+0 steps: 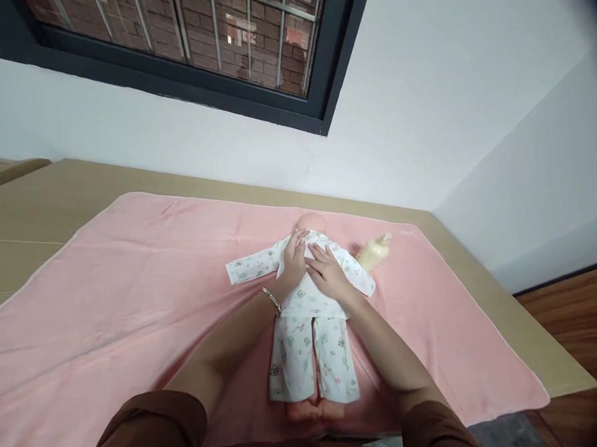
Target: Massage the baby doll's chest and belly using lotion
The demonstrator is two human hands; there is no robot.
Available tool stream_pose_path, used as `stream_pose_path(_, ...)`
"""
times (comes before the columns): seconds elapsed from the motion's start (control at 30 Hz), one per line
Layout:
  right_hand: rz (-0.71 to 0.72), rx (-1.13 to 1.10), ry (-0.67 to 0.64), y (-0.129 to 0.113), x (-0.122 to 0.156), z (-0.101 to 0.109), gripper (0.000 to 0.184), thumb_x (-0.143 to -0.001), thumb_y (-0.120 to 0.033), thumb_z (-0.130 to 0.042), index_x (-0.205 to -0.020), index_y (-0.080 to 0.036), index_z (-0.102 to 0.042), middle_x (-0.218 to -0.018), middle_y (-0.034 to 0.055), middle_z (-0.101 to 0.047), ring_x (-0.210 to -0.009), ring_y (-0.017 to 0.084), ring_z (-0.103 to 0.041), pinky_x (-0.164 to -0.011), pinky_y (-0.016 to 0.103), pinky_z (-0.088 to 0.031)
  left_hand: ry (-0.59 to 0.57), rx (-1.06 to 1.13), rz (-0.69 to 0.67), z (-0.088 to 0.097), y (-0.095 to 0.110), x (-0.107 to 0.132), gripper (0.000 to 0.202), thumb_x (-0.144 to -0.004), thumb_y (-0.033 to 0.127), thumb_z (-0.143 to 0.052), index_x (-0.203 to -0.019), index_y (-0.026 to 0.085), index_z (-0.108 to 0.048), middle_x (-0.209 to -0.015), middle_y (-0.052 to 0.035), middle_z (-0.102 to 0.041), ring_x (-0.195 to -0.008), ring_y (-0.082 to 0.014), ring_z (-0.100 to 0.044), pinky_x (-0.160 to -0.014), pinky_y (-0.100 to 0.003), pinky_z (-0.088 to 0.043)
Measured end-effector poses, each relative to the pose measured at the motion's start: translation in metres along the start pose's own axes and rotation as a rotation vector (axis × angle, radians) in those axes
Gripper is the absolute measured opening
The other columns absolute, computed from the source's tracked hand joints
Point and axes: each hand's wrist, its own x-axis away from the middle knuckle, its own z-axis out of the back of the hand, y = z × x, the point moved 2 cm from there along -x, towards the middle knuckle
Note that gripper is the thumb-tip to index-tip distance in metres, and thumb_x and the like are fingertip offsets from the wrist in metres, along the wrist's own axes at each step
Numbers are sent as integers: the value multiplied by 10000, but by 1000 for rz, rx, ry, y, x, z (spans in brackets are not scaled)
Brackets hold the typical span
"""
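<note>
A baby doll (310,223) lies on a pink blanket (133,312), its head toward the wall and its feet (315,409) toward me. It wears a white printed top (307,303) and matching trousers (293,357), with both sleeves spread out. On the left of the doll's upper chest rests my left hand (295,258), fingers stretched toward the neck. My right hand (327,273) lies flat on the chest beside it, fingers pointing up and left. Neither hand grips anything. A bracelet (271,301) circles my left wrist. Just past the right sleeve, a cream-coloured pump bottle (375,251) lies tilted on the blanket.
The blanket covers most of a light wooden table (90,174). Behind it stands a white wall (255,152) with a dark-framed barred window (191,82). Brown wooden furniture (578,322) is at the right, past the table's edge.
</note>
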Motion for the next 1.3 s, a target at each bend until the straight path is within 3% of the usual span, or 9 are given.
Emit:
stream_pose_path(0.17,-244,-57,60,31,-17,1,496,-990,-402,-403,-1447,-213,-443,-1570,105,-324,-1483,263,-230,-1192,554,-179,0,-29,-39,0,-4,1,404,-985,477,-347,-1163,201,-583,-1222,-96,-636,-1194,-195,-566,-1079,-354,-396)
stream_pose_path(0.33,-457,73,179,11,1,-10,570,-994,-372,-348,-1449,-33,-408,-1512,232,-384,-1458,305,-285,-1189,524,-212,53,-19,-56,-1,-11,0,440,-973,520,-356,-1122,188,-603,-1178,-104,-657,-1153,-218,-590,-1049,-390,-431)
stream_pose_path(0.4,-383,110,164,-3,10,-11,537,-980,-297,-348,-1435,-24,-430,-1508,230,-391,-1461,298,-281,-1193,497,-221,64,-6,-66,-2,-13,-1,436,-969,523,-368,-1120,190,-605,-1169,-102,-662,-1143,-221,-596,-1043,-396,-439)
stream_pose_path(0.5,-143,91,73,-12,9,-8,487,-949,-209,-375,-1420,-169,-492,-1539,117,-385,-1475,250,-259,-1208,485,-192,69,-5,-93,-2,-17,0,429,-963,521,-380,-1116,191,-608,-1166,-102,-665,-1140,-224,-604,-1039,-402,-448)
stream_pose_path(0.57,-74,46,23,-7,1,-5,468,-946,-223,-408,-1400,-267,-515,-1549,51,-377,-1484,245,-231,-1202,529,-175,65,-35,-111,-1,-19,0,415,-966,502,-376,-1127,192,-601,-1176,-101,-664,-1148,-222,-605,-1034,-400,-456)
stream_pose_path(0.7,-210,-10,48,14,-17,-1,411,-961,-342,-448,-1359,-318,-550,-1529,26,-413,-1475,266,-257,-1170,574,-212,56,-112,-143,-2,-21,0,364,-974,425,-366,-1132,185,-590,-1169,-100,-667,-1138,-210,-615,-1015,-384,-475)
stream_pose_path(0.93,-447,46,274,4,15,-8,488,-977,-320,-360,-1402,-125,-501,-1457,185,-483,-1410,293,-384,-1164,532,-269,62,-288,-152,-6,-22,-3,239,-926,238,-429,-1083,181,-600,-1127,-110,-660,-1115,-232,-599,-1025,-435,-456)
stream_pose_path(1.17,-260,-9,274,-12,17,-1,430,-867,-176,-467,-1260,-186,-641,-1387,85,-579,-1349,226,-471,-1162,411,-321,59,-485,-184,-8,-17,-3,303,-839,77,-405,-1023,193,-616,-1068,-96,-667,-1090,-250,-597,-1000,-463,-466)
stream_pose_path(1.3,-354,-8,396,7,0,6,360,-879,-208,-445,-1147,-161,-680,-1187,121,-677,-1171,251,-576,-1040,412,-437,69,-576,-195,-10,-16,-1,279,-787,65,-456,-969,195,-623,-1029,-93,-662,-1070,-268,-583,-991,-463,-463)
